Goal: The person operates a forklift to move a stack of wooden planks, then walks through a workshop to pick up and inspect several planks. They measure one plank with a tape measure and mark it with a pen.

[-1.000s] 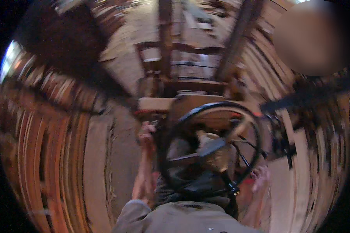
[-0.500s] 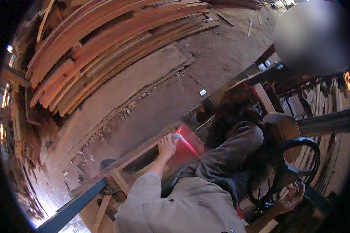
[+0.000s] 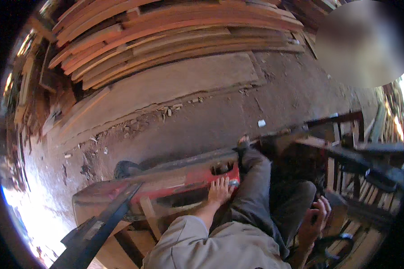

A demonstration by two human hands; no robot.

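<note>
My left hand (image 3: 221, 191) rests on the red side panel (image 3: 191, 183) of the vehicle I sit in, its fingers laid out over the surface beside a dark cutout. By my right knee is my right hand (image 3: 315, 219), fingers loosely bent and apart, with nothing visible between them. The dark steering wheel (image 3: 345, 236) is just below and to the right of that hand, partly in shadow. My left leg (image 3: 256, 179) stretches over the vehicle's side, the foot (image 3: 243, 142) at its outer edge. My right knee (image 3: 303, 193) stays bent inside.
A dark metal post (image 3: 103, 224) rises at the lower left, near a tyre (image 3: 127, 169). Long stacked boards (image 3: 179, 36) stand beyond a flat slab (image 3: 179, 78). Wood scraps (image 3: 166, 110) litter the dirt floor. Dark bars (image 3: 359, 161) cross the right side.
The view has turned left toward the vehicle's side. My left leg has swung outward over the edge. My right hand has moved from beside the steering wheel to my right knee; my left stays on the panel.
</note>
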